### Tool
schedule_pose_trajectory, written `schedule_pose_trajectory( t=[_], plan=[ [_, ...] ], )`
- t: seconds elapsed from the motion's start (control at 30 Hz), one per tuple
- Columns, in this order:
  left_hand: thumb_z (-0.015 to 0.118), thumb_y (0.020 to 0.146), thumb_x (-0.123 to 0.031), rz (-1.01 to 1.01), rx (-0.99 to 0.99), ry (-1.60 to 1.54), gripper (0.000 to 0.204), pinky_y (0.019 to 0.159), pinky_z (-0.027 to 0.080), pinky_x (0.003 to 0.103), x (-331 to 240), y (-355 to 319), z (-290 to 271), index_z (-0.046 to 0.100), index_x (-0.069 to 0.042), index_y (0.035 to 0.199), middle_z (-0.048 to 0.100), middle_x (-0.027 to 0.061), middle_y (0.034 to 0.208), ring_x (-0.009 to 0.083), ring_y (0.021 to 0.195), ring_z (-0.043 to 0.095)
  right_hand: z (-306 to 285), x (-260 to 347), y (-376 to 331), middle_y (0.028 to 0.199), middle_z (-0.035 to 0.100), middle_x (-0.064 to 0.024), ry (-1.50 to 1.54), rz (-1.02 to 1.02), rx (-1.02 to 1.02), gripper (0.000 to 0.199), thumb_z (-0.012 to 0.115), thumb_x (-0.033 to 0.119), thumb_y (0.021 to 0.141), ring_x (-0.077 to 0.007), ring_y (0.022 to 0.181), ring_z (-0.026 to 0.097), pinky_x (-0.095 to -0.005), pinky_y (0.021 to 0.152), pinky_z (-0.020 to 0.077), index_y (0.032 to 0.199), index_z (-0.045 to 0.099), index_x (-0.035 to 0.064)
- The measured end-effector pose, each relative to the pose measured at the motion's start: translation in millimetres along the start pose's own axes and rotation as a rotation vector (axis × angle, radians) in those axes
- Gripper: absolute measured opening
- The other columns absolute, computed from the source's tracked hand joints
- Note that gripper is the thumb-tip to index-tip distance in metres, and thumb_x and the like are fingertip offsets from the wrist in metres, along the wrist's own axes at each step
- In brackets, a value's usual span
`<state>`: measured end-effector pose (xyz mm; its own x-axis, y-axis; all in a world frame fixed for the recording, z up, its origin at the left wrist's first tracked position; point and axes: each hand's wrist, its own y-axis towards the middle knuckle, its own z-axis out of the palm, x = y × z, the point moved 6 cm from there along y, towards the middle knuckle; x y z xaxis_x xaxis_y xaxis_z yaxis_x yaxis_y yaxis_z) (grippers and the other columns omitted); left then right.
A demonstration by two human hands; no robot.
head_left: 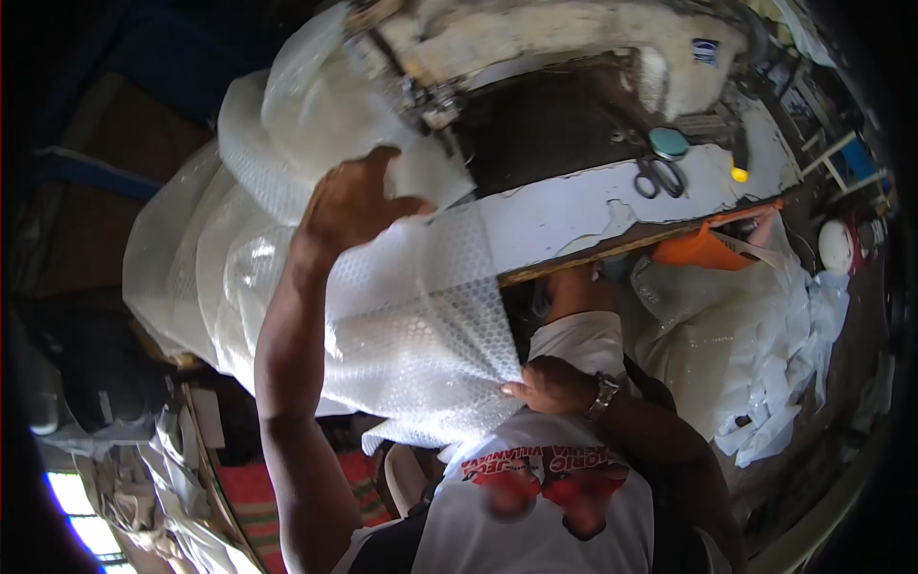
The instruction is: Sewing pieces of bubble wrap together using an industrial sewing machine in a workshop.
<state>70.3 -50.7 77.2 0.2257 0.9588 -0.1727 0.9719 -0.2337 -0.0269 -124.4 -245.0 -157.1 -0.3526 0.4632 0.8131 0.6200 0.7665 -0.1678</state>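
A large sheet of clear bubble wrap (pixel 421 316) spreads from beside the sewing machine (pixel 545 29) down to my lap. Its upper part is heaped in loose folds at the left. Over the sheet, close to the needle end of the machine, is my left hand (pixel 352 203), thumb and fingers apart; whether it presses on the plastic I cannot tell. Lower down, my right hand (pixel 557 385), with a wristwatch above it, pinches the sheet's right edge near my thigh. The plastic is drawn into creases toward that grip.
On the worn white tabletop (pixel 564 218) lie black-handled scissors (pixel 660 178), a teal round object (pixel 668 143) and a dark tool with a yellow tip (pixel 739 165). Under the table's right side is a pile of clear plastic (pixel 708 335) with an orange piece (pixel 703 251). Cloths hang at lower left.
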Motion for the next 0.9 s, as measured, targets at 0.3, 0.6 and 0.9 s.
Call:
schedule_pose_trajectory(
  t=[0.3, 0.6, 0.9],
  plan=[
    [0.091, 0.078, -0.010, 0.130, -0.368, -0.239, 0.088, 0.069, 0.059, 0.033, -16, -85, 48, 0.047, -0.011, 0.154, 0.065, 0.0045, 0.089, 0.0188, 0.074, 0.065, -9, 7, 2, 0.073, 0.067, -0.0278, -0.025, -0.078, 0.089, 0.048, 0.064, 0.036, 0.100, -0.0453, 0.069, 0.068, -0.0523, 0.065, 0.0528, 0.075, 0.069, -0.0045],
    [0.080, 0.073, -0.006, 0.437, -0.465, 0.193, 0.056, 0.078, 0.057, 0.037, -47, -91, 52, 0.077, -0.020, 0.127, 0.066, 0.0025, 0.111, 0.0220, 0.093, 0.063, -14, 0, -2, 0.074, 0.069, -0.0267, -0.069, -0.014, 0.006, 0.045, 0.064, 0.036, 0.100, -0.0452, 0.070, 0.069, -0.0527, 0.066, 0.0548, 0.078, 0.069, -0.0033],
    [0.068, 0.091, -0.004, 0.514, -0.289, 0.115, 0.033, 0.107, 0.054, 0.044, -49, -92, 66, 0.073, -0.006, 0.124, 0.073, 0.0095, 0.128, 0.0268, 0.120, 0.071, -9, -4, -4, 0.070, 0.066, -0.0237, -0.110, -0.125, -0.046, 0.042, 0.066, 0.036, 0.100, -0.0416, 0.068, 0.067, -0.0509, 0.065, 0.0531, 0.077, 0.067, 0.0005]
  ],
)
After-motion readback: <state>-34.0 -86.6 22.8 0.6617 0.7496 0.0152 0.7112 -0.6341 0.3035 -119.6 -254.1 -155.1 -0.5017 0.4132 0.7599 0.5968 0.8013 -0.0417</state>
